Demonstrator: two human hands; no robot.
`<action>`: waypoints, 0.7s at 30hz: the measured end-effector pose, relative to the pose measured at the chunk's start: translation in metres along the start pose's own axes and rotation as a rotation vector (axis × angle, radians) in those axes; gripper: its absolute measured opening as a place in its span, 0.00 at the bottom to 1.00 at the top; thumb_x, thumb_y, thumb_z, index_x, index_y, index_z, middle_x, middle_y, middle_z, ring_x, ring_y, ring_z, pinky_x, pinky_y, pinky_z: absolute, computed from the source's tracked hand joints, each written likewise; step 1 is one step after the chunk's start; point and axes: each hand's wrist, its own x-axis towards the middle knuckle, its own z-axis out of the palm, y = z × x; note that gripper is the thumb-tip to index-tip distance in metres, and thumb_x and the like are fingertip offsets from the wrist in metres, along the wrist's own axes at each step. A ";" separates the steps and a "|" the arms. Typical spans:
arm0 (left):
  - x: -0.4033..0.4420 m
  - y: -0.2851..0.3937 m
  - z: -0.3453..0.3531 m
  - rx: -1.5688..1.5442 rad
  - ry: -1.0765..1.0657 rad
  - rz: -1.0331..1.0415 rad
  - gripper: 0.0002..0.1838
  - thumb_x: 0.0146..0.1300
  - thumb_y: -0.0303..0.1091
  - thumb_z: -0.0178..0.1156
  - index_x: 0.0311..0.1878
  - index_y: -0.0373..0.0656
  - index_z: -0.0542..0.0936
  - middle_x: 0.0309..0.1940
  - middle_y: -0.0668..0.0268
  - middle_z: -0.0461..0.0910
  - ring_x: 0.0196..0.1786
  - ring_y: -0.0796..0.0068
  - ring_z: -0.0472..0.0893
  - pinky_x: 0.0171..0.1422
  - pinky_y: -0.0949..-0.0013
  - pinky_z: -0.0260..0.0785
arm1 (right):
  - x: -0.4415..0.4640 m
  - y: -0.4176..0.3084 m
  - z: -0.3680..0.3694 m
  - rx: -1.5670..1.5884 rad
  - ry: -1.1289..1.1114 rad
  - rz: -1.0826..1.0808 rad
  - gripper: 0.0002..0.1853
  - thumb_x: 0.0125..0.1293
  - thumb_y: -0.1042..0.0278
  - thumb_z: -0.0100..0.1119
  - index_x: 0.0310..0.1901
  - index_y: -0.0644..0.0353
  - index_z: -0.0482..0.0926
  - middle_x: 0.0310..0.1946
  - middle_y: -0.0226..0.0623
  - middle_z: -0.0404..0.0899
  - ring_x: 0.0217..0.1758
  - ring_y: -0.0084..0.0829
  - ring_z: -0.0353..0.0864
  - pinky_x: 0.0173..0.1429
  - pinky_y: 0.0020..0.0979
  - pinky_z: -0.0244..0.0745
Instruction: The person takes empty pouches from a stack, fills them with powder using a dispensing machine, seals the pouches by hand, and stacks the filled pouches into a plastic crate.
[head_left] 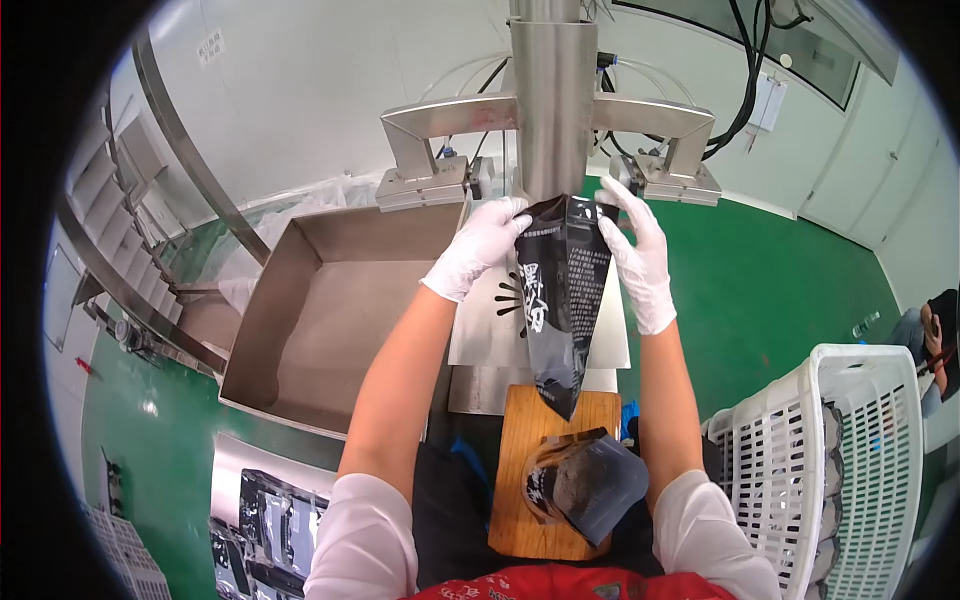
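Observation:
A black printed pouch [565,300] hangs under the steel filling spout [553,110], its top at the spout's lower end and its pointed bottom downward. My left hand [482,245], in a white glove, pinches the pouch's upper left edge. My right hand [640,262], gloved too, grips the upper right edge with its thumb and fingers, one finger reaching up beside the spout. The pouch hides the spout's mouth. Below, on a wooden board [512,430] at my lap, sits a second dark pouch [590,487], apart from both hands.
A deep steel tray [345,300] stands on the left. Several black packets [285,520] lie at the lower left. A white basket [775,440] with dark packs stands at the right. Clamp arms [655,120] flank the spout. A person [938,335] is at the far right.

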 end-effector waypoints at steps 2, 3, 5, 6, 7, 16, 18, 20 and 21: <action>0.000 0.011 0.002 0.107 0.105 0.120 0.11 0.66 0.29 0.57 0.46 0.31 0.78 0.41 0.50 0.81 0.45 0.53 0.81 0.53 0.61 0.71 | -0.013 -0.006 0.008 -0.036 0.072 -0.068 0.34 0.61 0.65 0.65 0.69 0.58 0.66 0.60 0.43 0.74 0.61 0.42 0.72 0.66 0.37 0.67; -0.002 0.020 0.003 0.223 0.163 0.161 0.11 0.66 0.28 0.57 0.47 0.31 0.78 0.42 0.48 0.81 0.47 0.49 0.80 0.53 0.60 0.71 | -0.021 -0.013 0.011 -0.159 0.094 -0.075 0.33 0.61 0.64 0.65 0.68 0.60 0.67 0.60 0.43 0.74 0.62 0.43 0.71 0.67 0.38 0.66; -0.003 0.024 0.001 0.379 0.222 0.255 0.10 0.64 0.25 0.56 0.47 0.32 0.78 0.43 0.45 0.79 0.48 0.44 0.78 0.52 0.56 0.72 | -0.034 -0.026 0.017 -0.279 0.110 -0.078 0.33 0.61 0.63 0.65 0.67 0.61 0.68 0.59 0.44 0.74 0.63 0.44 0.69 0.68 0.38 0.64; -0.004 0.024 0.002 0.379 0.223 0.249 0.10 0.64 0.25 0.56 0.47 0.32 0.78 0.43 0.45 0.79 0.48 0.44 0.78 0.52 0.56 0.72 | -0.040 -0.028 0.019 -0.293 0.080 -0.011 0.29 0.61 0.62 0.65 0.63 0.61 0.72 0.56 0.43 0.76 0.60 0.43 0.72 0.65 0.38 0.67; -0.005 0.025 0.002 0.409 0.245 0.285 0.09 0.64 0.24 0.56 0.46 0.32 0.78 0.42 0.45 0.79 0.48 0.44 0.79 0.51 0.56 0.72 | -0.043 -0.030 0.021 -0.306 0.051 0.055 0.26 0.61 0.62 0.65 0.59 0.62 0.75 0.53 0.43 0.78 0.57 0.43 0.75 0.62 0.37 0.70; -0.049 0.038 0.019 0.481 0.552 0.466 0.13 0.64 0.24 0.58 0.52 0.37 0.76 0.45 0.51 0.80 0.45 0.54 0.82 0.51 0.62 0.74 | -0.049 -0.012 0.042 -0.567 0.066 0.107 0.09 0.66 0.69 0.55 0.43 0.64 0.80 0.35 0.47 0.80 0.38 0.47 0.82 0.42 0.39 0.77; -0.063 0.012 0.020 0.513 0.674 0.567 0.14 0.64 0.23 0.58 0.54 0.37 0.76 0.48 0.52 0.80 0.46 0.56 0.83 0.53 0.64 0.74 | -0.049 -0.001 0.054 -0.424 0.103 0.235 0.10 0.67 0.69 0.55 0.46 0.64 0.81 0.36 0.48 0.80 0.38 0.48 0.81 0.43 0.41 0.77; -0.067 -0.036 0.018 0.270 0.560 0.070 0.17 0.69 0.29 0.56 0.59 0.34 0.73 0.56 0.51 0.77 0.56 0.59 0.80 0.60 0.64 0.71 | -0.048 0.007 0.063 -0.396 0.140 0.211 0.12 0.70 0.69 0.53 0.49 0.65 0.80 0.33 0.42 0.80 0.33 0.38 0.82 0.39 0.34 0.76; -0.061 -0.068 0.014 0.271 0.563 0.071 0.17 0.69 0.29 0.56 0.59 0.34 0.73 0.56 0.51 0.77 0.56 0.59 0.80 0.60 0.64 0.71 | -0.047 0.005 0.067 0.075 0.258 0.417 0.05 0.69 0.73 0.56 0.41 0.64 0.78 0.30 0.34 0.77 0.27 0.26 0.76 0.32 0.27 0.73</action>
